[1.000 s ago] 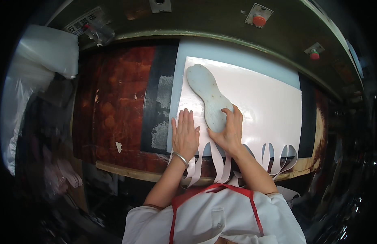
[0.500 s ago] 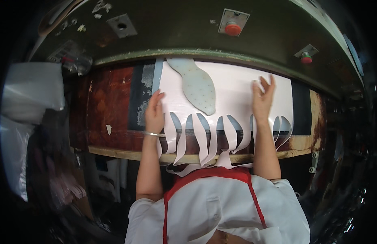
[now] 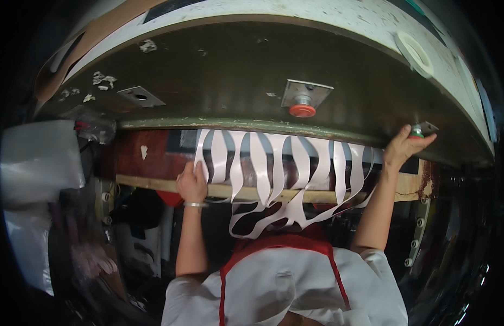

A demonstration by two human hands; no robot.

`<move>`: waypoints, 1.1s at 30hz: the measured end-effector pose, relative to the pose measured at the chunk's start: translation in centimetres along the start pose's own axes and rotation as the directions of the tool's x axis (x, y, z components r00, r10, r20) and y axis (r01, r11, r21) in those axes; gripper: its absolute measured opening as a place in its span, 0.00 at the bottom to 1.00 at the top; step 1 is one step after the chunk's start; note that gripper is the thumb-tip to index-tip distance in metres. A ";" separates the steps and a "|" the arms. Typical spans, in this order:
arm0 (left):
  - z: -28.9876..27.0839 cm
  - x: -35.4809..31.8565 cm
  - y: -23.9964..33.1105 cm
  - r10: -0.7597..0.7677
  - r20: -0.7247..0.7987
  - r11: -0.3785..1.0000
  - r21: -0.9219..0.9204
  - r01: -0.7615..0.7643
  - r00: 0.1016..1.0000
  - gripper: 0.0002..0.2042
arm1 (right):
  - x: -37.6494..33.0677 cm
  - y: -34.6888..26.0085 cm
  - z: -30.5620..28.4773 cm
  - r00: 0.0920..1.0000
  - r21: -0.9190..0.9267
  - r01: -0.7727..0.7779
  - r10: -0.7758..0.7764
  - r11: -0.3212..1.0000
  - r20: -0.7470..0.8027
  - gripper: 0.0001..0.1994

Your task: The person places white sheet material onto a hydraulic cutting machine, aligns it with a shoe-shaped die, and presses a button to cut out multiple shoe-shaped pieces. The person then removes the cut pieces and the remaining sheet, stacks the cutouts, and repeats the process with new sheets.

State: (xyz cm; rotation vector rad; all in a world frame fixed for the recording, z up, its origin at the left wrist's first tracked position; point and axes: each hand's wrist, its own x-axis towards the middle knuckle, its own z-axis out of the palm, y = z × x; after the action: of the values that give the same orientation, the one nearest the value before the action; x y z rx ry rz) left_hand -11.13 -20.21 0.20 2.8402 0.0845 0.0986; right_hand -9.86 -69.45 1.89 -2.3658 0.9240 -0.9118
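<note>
Press head [image 3: 252, 65], dark and heavy, hangs over the counter [image 3: 154, 182] and hides its far part. White cut sheet [image 3: 273, 174] lies across the counter with long axis left to right, its strips drooping over the near edge. Left hand [image 3: 192, 182] presses flat on its left end. Right hand [image 3: 401, 148] is raised to a green button [image 3: 416, 132], fingers bent, apart from the sheet.

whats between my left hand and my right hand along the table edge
In the head view, the white cut sheet with its hanging strips spans between the left hand and the right hand; the red button sits above.
</note>
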 end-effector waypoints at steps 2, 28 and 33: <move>1.2 1.4 0.1 -0.101 0.130 0.991 0.103 0.088 0.986 0.14 | -0.2 2.0 -0.5 0.999 -0.020 0.038 -0.037 0.999 0.022 0.44; 8.5 15.8 9.6 -0.119 0.110 0.988 -0.089 0.129 0.987 0.15 | 7.4 -2.4 19.2 0.828 0.237 -0.072 -0.075 0.969 0.556 0.39; 8.8 16.7 10.2 -0.203 0.165 0.978 0.084 0.192 0.965 0.16 | 1.5 -14.8 25.1 0.586 0.373 0.297 -0.477 0.879 0.655 0.50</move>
State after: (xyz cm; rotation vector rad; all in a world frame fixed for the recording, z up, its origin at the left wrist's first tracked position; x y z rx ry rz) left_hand 6.65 -31.34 -4.18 2.8748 0.3387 -0.1976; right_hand 15.14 -56.52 -5.88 -2.4213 -0.0437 -0.0926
